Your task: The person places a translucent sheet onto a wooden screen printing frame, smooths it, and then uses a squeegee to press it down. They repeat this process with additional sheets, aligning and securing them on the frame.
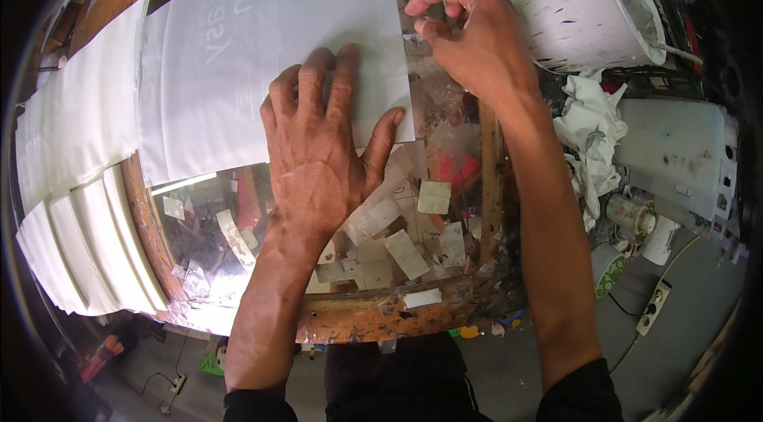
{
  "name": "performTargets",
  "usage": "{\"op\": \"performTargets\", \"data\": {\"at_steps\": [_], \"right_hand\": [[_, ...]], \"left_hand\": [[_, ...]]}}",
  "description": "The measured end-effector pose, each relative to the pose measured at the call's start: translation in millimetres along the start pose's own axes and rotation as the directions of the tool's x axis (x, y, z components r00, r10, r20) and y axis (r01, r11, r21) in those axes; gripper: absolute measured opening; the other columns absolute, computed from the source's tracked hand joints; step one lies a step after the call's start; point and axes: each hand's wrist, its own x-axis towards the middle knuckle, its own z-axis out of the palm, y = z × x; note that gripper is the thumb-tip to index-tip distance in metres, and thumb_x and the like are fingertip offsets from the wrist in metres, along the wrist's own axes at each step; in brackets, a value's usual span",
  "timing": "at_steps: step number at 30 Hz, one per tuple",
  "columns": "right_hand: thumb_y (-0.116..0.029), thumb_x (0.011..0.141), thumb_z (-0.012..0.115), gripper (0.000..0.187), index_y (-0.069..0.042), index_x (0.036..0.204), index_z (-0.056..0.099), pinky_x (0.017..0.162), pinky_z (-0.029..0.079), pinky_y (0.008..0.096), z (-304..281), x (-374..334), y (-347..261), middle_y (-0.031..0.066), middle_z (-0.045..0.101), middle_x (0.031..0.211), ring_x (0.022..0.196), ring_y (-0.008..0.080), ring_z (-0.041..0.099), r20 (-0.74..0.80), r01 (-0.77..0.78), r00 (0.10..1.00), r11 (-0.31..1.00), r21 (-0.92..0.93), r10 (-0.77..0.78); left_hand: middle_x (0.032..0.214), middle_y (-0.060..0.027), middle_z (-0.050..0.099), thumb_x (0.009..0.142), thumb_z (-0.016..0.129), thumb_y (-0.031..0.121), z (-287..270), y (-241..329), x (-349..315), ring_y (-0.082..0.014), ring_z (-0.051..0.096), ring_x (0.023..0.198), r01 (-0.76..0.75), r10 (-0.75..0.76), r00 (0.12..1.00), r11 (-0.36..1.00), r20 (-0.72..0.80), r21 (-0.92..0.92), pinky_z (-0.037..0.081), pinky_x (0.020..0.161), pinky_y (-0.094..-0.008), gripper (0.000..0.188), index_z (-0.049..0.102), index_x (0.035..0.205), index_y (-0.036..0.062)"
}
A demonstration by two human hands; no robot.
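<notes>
A whitish translucent plastic sheet or bag (238,96) with faint reversed grey print lies on a glass-topped table (445,124). My left hand (318,120) rests flat near its lower right corner, fingers stretched and thumb out to the side. Just past the sheet's right edge, my right hand (477,32) is raised over the glass. Its index finger and thumb curve toward each other with a small gap between the tips, and nothing shows between them. The other fingers are bent and partly hidden.
White sheets (79,112) and folded stacks (95,231) lie left. Tape scraps (407,253) dot the glass inside a worn wooden frame (381,319). At right are a paint-smeared bucket (588,9), a crumpled white cloth (590,136), a plastic container (675,144) and a power strip (653,307).
</notes>
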Motion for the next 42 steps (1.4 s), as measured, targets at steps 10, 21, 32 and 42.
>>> {"op": "performTargets", "data": {"at_steps": [10, 21, 32, 42], "right_hand": [[-0.008, 0.087, 0.075, 0.014, -0.014, 0.098, 0.082, 0.070, 0.048, 0.0315, 16.7, -7.6, 14.2, 0.0038, 0.056, 0.081, 0.073, 0.0183, 0.054, -0.184, 0.145, 0.973, 0.989, 0.020, -0.139], [-0.007, 0.087, 0.074, 0.015, -0.013, 0.099, 0.081, 0.072, 0.050, 0.0329, 22.5, -15.1, 10.5, 0.0060, 0.062, 0.084, 0.075, 0.0210, 0.061, -0.244, 0.147, 0.959, 0.989, -0.001, -0.143], [-0.007, 0.080, 0.077, 0.012, -0.012, 0.091, 0.077, 0.076, 0.048, 0.0444, 34.4, -22.6, 12.2, 0.0096, 0.064, 0.090, 0.082, 0.0319, 0.064, -0.358, 0.265, 0.881, 0.950, -0.166, -0.308], [-0.007, 0.083, 0.073, 0.018, -0.013, 0.099, 0.076, 0.081, 0.047, 0.0425, 36.3, -24.7, 16.7, 0.0070, 0.064, 0.088, 0.085, 0.0304, 0.062, -0.354, 0.261, 0.885, 0.951, -0.166, -0.304]], "left_hand": [[0.135, -0.0168, 0.048, 0.092, 0.073, 0.040, 1.6, -0.2, 0.6, -0.0350, 0.046, 0.120, -0.010, 0.010, 1.000, 1.000, -0.009, -0.009, 0.040, 0.102, -0.0493, 0.068, 0.051, 0.144, 0.0011], [0.135, -0.0167, 0.047, 0.092, 0.073, 0.040, 1.3, 0.3, 0.4, -0.0352, 0.046, 0.120, -0.005, 0.005, 1.000, 1.000, -0.003, -0.008, 0.040, 0.102, -0.0489, 0.068, 0.051, 0.144, 0.0010], [0.135, -0.0171, 0.048, 0.092, 0.073, 0.041, 1.2, 1.1, -0.5, -0.0369, 0.045, 0.121, -0.003, 0.003, 1.000, 1.000, -0.016, -0.028, 0.039, 0.103, -0.0495, 0.069, 0.051, 0.145, 0.0016], [0.141, -0.0215, 0.046, 0.090, 0.077, 0.035, -29.0, -13.9, -10.1, -0.0424, 0.042, 0.131, 0.040, -0.044, 0.998, 0.994, 0.045, 0.098, 0.038, 0.106, -0.0537, 0.066, 0.053, 0.142, 0.0020]]}}
